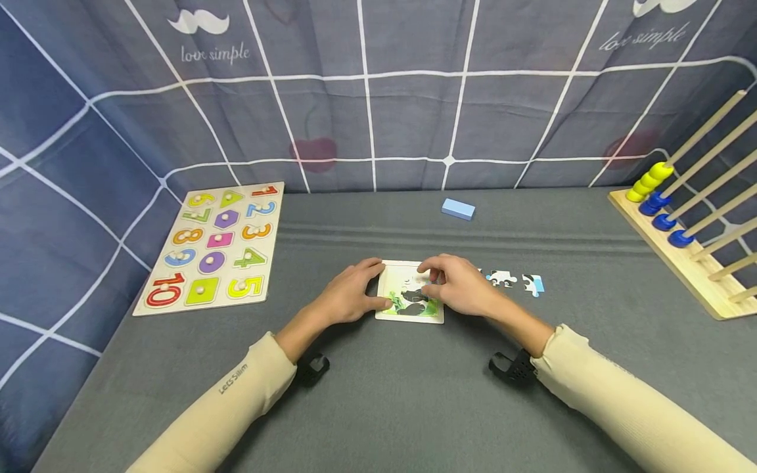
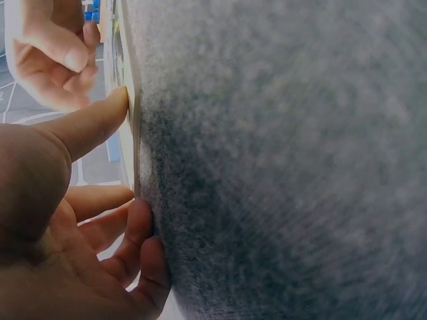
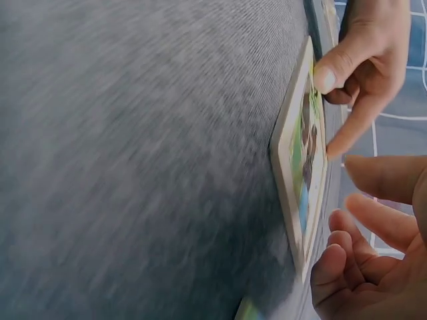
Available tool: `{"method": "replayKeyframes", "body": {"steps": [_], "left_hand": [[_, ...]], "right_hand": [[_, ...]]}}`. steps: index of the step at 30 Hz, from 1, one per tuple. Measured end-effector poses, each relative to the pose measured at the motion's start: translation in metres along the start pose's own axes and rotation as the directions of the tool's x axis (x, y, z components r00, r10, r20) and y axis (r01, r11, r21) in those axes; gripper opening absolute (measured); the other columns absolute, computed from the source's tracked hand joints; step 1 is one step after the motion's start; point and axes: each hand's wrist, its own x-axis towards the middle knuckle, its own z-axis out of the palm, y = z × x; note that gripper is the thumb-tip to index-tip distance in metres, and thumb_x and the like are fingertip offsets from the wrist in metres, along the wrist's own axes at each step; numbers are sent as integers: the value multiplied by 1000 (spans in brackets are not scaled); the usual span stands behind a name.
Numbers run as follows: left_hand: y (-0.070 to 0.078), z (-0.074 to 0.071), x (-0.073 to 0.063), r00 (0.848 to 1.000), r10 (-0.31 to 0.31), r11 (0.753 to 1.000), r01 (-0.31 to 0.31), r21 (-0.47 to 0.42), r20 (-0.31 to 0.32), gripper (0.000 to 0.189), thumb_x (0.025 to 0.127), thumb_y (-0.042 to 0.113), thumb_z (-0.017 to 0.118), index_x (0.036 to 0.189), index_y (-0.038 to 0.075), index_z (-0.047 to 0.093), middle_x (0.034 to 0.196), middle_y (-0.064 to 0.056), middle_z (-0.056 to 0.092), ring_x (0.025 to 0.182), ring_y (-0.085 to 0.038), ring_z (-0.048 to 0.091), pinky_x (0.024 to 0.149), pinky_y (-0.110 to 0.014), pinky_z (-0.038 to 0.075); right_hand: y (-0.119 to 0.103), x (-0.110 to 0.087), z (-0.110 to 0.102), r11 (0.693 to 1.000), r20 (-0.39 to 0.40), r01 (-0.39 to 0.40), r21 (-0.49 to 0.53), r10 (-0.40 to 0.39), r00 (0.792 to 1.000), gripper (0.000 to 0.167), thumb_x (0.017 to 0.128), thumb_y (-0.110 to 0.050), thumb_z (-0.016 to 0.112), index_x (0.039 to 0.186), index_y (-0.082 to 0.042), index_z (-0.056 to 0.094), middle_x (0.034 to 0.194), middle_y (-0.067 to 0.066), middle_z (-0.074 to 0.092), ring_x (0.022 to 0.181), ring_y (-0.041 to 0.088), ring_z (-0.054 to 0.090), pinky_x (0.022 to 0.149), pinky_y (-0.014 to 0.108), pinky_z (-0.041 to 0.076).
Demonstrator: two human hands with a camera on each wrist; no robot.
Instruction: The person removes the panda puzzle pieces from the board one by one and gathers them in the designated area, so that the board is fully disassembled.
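Observation:
A small wooden panda jigsaw board (image 1: 414,319) lies on the grey table between the hands, its lower part showing a panda and green leaves. My left hand (image 1: 349,295) holds the board's left side, thumb on the lower part and a finger at the upper corner; the left wrist view shows this thumb (image 2: 110,110) pressing the edge. Over the board's right side hovers my right hand (image 1: 458,282); in the right wrist view its fingers (image 3: 380,220) stand apart with nothing visible between them. Loose jigsaw pieces, a black-and-white one (image 1: 503,278) and a blue-cornered one (image 1: 534,284), lie to the right.
A number-and-shape puzzle board (image 1: 241,297) lies at the left. Behind the jigsaw is a blue block (image 1: 458,209). At the right stands a wooden peg counter (image 1: 718,299) with yellow and blue beads. A grid-patterned cloth (image 1: 408,118) hangs along the back and left.

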Motion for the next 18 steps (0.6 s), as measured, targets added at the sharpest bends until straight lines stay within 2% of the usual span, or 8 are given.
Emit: {"method": "replayKeyframes", "body": {"steps": [8, 13, 18], "left_hand": [[-1, -1, -1, 1000, 7, 1000, -7, -10, 1, 74, 90, 34, 74, 149, 2, 42, 155, -13, 36, 139, -40, 34, 109, -55, 31], [-1, 0, -1, 1000, 3, 1000, -3, -15, -2, 74, 91, 34, 74, 149, 3, 42, 155, -12, 36, 139, -40, 35, 108, -54, 32], [-1, 0, -1, 1000, 7, 1000, -7, -16, -6, 73, 91, 33, 74, 149, 2, 42, 155, -12, 36, 138, -39, 36, 108, -53, 33]], "right_hand": [[-4, 12, 13, 996, 72, -18, -92, 24, 997, 44, 84, -9, 73, 125, 3, 65, 81, 4, 57, 74, 18, 50, 68, 34, 42], [-3, 11, 15, 991, 67, 4, -131, 5, 998, 41, 85, -11, 74, 124, 2, 68, 84, 7, 58, 77, 19, 51, 69, 35, 43], [-2, 10, 15, 993, 62, -15, -116, 22, 998, 39, 86, -13, 75, 122, 0, 69, 89, 9, 59, 77, 19, 51, 69, 36, 43]]}}
